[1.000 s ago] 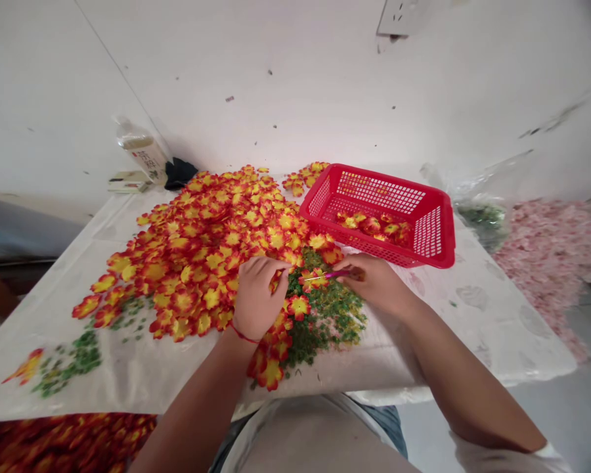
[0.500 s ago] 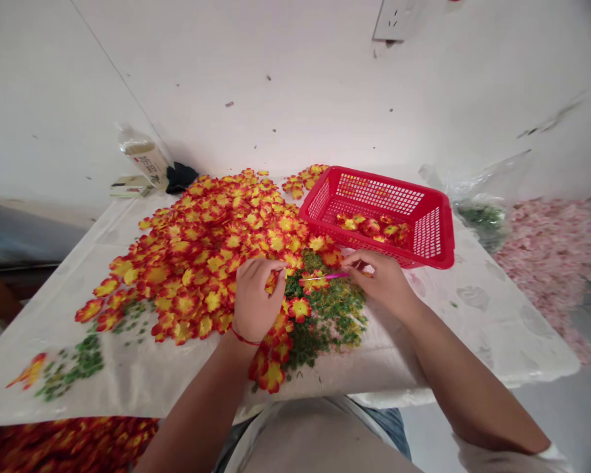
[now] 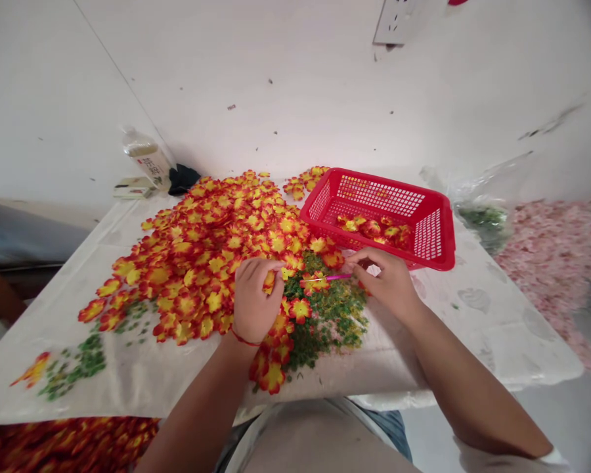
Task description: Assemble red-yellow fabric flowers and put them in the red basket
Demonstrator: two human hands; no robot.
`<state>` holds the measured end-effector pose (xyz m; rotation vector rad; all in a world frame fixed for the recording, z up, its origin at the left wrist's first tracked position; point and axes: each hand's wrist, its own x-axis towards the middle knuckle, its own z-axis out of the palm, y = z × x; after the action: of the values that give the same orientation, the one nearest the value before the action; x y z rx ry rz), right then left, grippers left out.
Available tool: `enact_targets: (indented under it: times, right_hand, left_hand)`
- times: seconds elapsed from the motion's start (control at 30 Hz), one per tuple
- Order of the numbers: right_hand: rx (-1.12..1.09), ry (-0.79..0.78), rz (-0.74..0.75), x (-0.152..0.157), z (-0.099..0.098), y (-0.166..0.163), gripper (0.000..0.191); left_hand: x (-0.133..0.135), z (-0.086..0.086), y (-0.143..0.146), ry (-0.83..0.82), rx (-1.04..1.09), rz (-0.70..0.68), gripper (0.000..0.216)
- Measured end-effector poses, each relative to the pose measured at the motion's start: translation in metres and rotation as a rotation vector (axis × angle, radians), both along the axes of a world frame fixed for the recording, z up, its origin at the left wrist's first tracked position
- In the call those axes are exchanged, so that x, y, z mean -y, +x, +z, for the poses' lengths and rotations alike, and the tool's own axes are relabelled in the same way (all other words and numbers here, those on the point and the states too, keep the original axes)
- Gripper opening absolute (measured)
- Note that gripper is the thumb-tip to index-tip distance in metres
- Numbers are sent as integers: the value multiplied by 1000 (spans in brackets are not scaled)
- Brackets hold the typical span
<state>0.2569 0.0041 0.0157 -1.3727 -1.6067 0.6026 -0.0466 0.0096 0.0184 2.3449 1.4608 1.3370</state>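
My left hand, a red cord at its wrist, is curled over the near right side of a heap of red-and-yellow artificial flower petals. Its thumb and forefinger nearly meet; what they hold, if anything, is too small to make out. Opposite it, my right hand is closed in a pinch beside a pile of small green flower parts; its contents cannot be made out either. Between the hands, a thin tool with a pink-purple handle and a fine needle-like shaft lies across a petal piece on the green pile.
A red plastic basket with some flowers inside stands behind my right hand. At the back left are a bottle, a small box and a black cloth-like item. Pink blossoms are at the right.
The view has shifted very slightly. My right hand's fingers have moved a little; my left hand stays almost the same, and the pink-handled tool has not moved on the pile.
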Motion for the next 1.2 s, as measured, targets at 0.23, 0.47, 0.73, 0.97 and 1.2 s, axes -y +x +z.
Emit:
enact_targets:
  times: [0.23,0.47,0.73,0.97,1.2]
  right_hand:
    - [-22,-4,-12,0,1,-1,11]
    - [-28,2,-28,1,4,-1,9]
    - [-48,-21,-10,2,4,-1,9]
    - [-36,-9,8,1,2,-1,10]
    - [-14,4,8,1,3,-1,10]
  left_hand:
    - [2,3,0,11,13,23,21]
    - [2,4,-2,2,24,15,24]
    - [3,2,-2,-29,25,10,26]
    - [3,2,-2,-11,32,10,25]
    - [3,4,-2,-16,39,5,24]
